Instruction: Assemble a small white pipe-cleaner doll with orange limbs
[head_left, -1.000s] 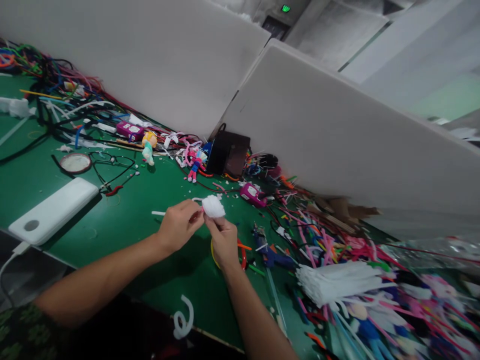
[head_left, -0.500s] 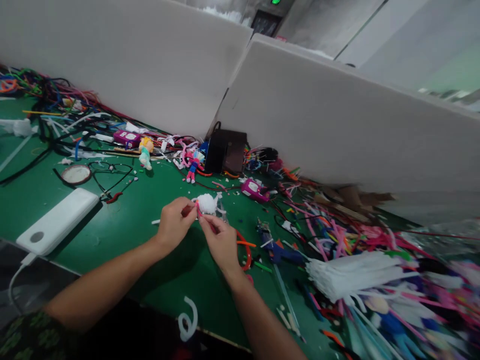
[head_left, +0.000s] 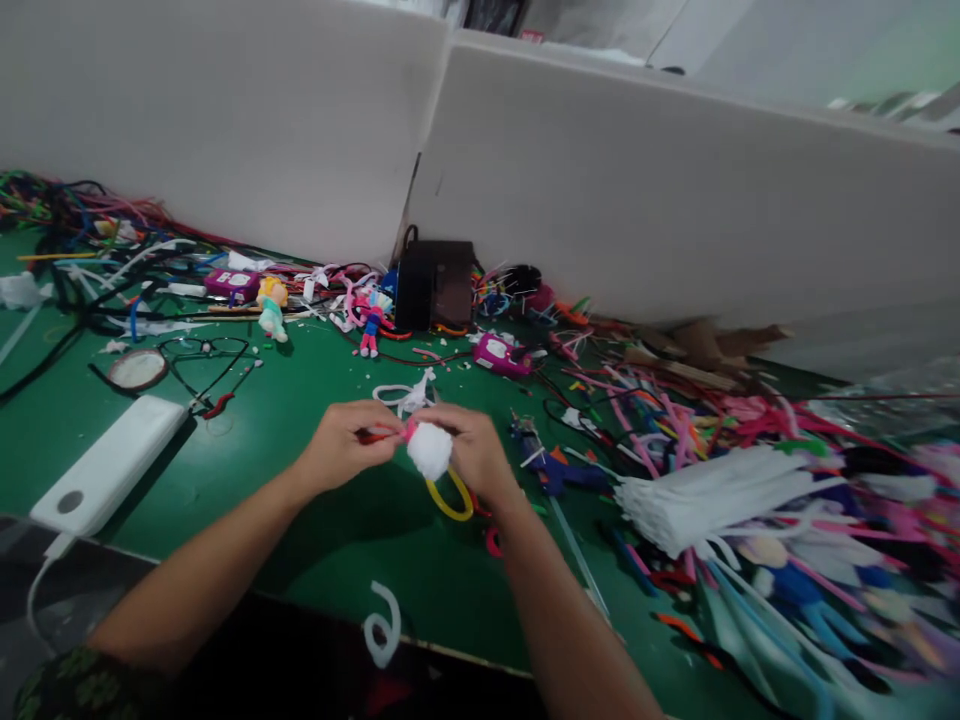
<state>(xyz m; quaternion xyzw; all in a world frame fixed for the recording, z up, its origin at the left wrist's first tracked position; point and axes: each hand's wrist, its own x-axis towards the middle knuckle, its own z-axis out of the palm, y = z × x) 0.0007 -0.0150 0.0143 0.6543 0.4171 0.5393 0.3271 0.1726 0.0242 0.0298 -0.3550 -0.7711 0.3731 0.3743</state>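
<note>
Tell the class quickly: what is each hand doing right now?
Left hand: closed, pinching a pink pipe cleaner.
Right hand: closed, holding a white fluffy ball.

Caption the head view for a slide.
Left hand and right hand hold a white pom-pom with a pink pipe cleaner above a green bench.

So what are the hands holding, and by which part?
The left hand and right hand pinch a pink pipe cleaner close to where it meets a fluffy white ball; the ball seems ungripped.
</note>
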